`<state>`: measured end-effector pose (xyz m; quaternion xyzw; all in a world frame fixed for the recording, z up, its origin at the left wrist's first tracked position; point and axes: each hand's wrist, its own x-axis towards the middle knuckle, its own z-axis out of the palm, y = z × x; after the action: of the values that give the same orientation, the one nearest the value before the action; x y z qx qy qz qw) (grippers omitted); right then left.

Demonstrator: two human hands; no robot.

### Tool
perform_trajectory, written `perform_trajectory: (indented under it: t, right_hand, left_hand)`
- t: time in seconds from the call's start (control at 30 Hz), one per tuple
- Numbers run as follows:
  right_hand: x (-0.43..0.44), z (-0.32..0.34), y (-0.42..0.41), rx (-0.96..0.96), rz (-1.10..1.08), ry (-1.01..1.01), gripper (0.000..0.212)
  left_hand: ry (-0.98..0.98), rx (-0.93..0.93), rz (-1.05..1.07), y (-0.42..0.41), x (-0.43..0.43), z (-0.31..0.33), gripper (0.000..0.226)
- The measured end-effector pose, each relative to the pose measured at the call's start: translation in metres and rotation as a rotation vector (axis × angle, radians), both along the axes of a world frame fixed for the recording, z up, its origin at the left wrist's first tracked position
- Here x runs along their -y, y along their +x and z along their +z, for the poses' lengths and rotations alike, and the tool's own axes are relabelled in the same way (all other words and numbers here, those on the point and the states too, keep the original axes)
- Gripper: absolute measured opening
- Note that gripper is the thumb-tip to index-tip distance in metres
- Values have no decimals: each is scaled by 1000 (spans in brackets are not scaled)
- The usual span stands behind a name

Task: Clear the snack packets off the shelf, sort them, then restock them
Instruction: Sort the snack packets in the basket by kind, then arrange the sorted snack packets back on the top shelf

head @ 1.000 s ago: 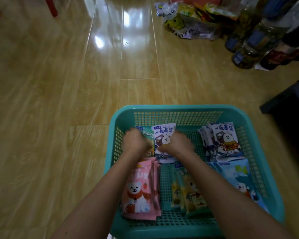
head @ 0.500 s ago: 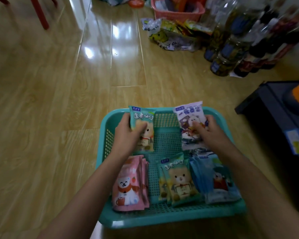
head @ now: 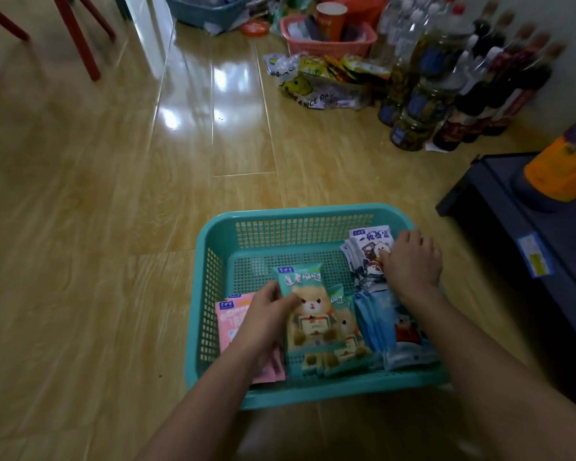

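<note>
A teal plastic basket [head: 280, 224] sits on the wooden floor in front of me. Inside lie sorted stacks: pink packets [head: 228, 314] at the left, green bear packets in the middle, light blue packets [head: 403, 334] at the right, white-and-navy packets [head: 368, 247] at the back right. My left hand [head: 263, 319] grips a green bear packet [head: 308, 314] by its left edge, lying on the green stack. My right hand [head: 411, 264] presses on the top white-and-navy packet, fingers curled over it.
Beyond the basket stand several bottles and jars [head: 453, 84], a bag of snack packets [head: 323, 84], a pink basket [head: 326, 41] and another teal basket [head: 203, 8]. A dark low shelf [head: 529, 234] stands at the right. Red chair legs [head: 77, 34] are at the far left.
My left hand has brought the green bear packet back onto the green stack. My right hand has carried the white-and-navy packet to the stack at the back right.
</note>
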<state>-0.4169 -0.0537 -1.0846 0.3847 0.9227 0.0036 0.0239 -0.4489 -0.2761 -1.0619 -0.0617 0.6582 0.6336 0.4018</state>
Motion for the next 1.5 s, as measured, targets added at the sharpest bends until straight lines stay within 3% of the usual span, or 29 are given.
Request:
perform_trajectory:
  t: [0.17, 0.33, 0.43, 0.5, 0.63, 0.67, 0.73, 0.8, 0.87, 0.97, 1.17, 1.3, 1.4, 1.43, 1.5]
  right_hand:
    - [-4, 13, 13, -134, 1, -48, 38]
    - [0, 18, 41, -255, -38, -173, 34]
    - [-5, 15, 58, -241, -89, -245, 41]
    - [-9, 14, 67, -258, -126, -379, 49]
    - [-15, 10, 84, -330, -263, -864, 47]
    - [-19, 6, 89, -353, -291, -952, 43]
    - [-25, -2, 96, -388, -354, -1071, 39]
    - [-29, -5, 99, -417, -383, -1110, 35]
    - [-28, -5, 100, -438, -373, -1127, 32]
    - [-23, -2, 101, -494, -359, -1178, 22]
    - [-10, 74, 114, -562, -387, -1202, 20]
    - [1, 200, 126, -615, -377, -1177, 27]
    - [6, 310, 138, -652, -426, -1154, 77]
    - [8, 346, 144, -680, -461, -1161, 74]
    - [10, 417, 154, -707, -510, -1196, 48]
  left_hand:
    - [-111, -134, -159, 24, -14, -21, 9]
    - [-466, -660, -311, 33, -29, -23, 22]
    - [-699, -831, -483, 28, -35, -23, 32]
    - [-760, -928, -430, 20, -30, -18, 33]
    - [-820, -1173, -30, -19, 21, -9, 39]
    - [-884, -1116, 23, -30, 38, -9, 48]
    - [-903, -769, 6, -45, 70, -15, 62]
    - [-536, -250, 10, -48, 82, -20, 52]
    - [-206, 39, 120, -47, 85, -28, 36]
    - [-127, 52, 160, -52, 87, -26, 14]
    - [-156, -25, 113, -73, 92, 67, 20]
    - [-148, -12, 78, -78, 92, 193, 19]
    - [-147, -23, 39, -77, 89, 306, 22]
    - [-148, -26, 25, -75, 88, 343, 23]
    - [-147, -38, -1, -70, 84, 414, 26]
